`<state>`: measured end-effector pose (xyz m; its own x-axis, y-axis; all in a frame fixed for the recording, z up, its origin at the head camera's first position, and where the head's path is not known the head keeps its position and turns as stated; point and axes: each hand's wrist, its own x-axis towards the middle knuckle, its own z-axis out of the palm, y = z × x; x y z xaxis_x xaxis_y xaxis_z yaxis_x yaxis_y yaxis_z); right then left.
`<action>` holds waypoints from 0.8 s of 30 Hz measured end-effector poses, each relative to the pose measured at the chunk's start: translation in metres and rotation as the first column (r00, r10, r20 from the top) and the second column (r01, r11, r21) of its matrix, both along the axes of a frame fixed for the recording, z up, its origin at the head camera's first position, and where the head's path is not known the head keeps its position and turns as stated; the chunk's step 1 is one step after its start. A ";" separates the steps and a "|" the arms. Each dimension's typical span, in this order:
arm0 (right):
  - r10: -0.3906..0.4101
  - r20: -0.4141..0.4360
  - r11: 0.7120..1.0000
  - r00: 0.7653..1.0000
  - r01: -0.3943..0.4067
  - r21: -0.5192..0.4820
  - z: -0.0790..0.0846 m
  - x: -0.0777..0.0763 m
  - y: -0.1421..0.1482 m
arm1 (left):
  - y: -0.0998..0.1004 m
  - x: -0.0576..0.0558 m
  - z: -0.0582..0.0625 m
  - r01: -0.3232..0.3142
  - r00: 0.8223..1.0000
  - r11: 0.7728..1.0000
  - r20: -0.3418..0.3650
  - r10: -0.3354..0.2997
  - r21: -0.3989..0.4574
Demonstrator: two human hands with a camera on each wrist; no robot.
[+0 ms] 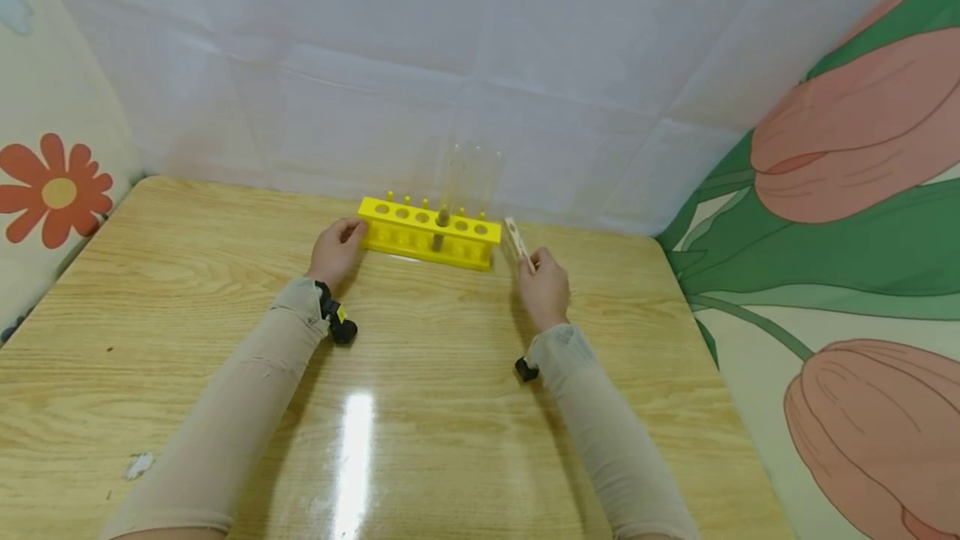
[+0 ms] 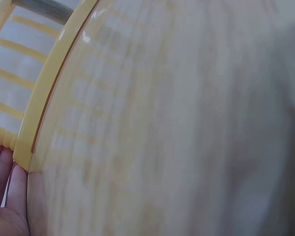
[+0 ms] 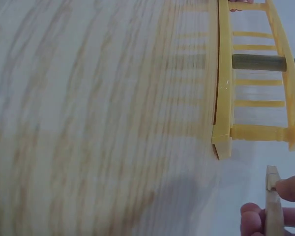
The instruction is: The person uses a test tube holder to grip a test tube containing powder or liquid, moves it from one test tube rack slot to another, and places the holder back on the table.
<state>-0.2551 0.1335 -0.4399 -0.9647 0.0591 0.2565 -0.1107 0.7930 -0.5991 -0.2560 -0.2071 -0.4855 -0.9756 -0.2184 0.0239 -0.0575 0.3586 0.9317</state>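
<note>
A yellow test tube rack point(image 1: 367, 207) stands on the table near the back. One test tube point(image 1: 442, 217) with dark grey contents sits upright in a hole right of the rack's middle; its clear upper part is faint. At the rack's left end, my left hand point(image 1: 335, 257) holds the end with thumb and fingers, seen partly in the left wrist view. My right hand point(image 1: 546, 290) pinches a wooden test tube holder point(image 1: 517, 242) between thumb and fingers. The holder's tip points up and away, just right of the rack, apart from it.
The wooden table point(image 1: 420, 340) carries a bright light reflection in front. A white sheet point(image 1: 337, 90) hangs right behind the rack. Flower-printed cloth point(image 1: 840, 273) borders the right side, with another at left. A small white patch point(image 1: 138, 466) marks the table's front left.
</note>
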 end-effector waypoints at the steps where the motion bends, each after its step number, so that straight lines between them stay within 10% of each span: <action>1: 0.005 -0.007 1.000 1.000 -0.005 -0.007 -0.001 0.000 0.000 | 0.000 0.000 0.000 0.000 1.000 1.000 0.002 0.000 0.000; 24: 0.024 0.073 1.000 0.997 -0.023 -0.015 -0.014 -0.003 -0.001 | 0.002 0.002 0.004 -0.009 1.000 1.000 0.012 0.009 0.003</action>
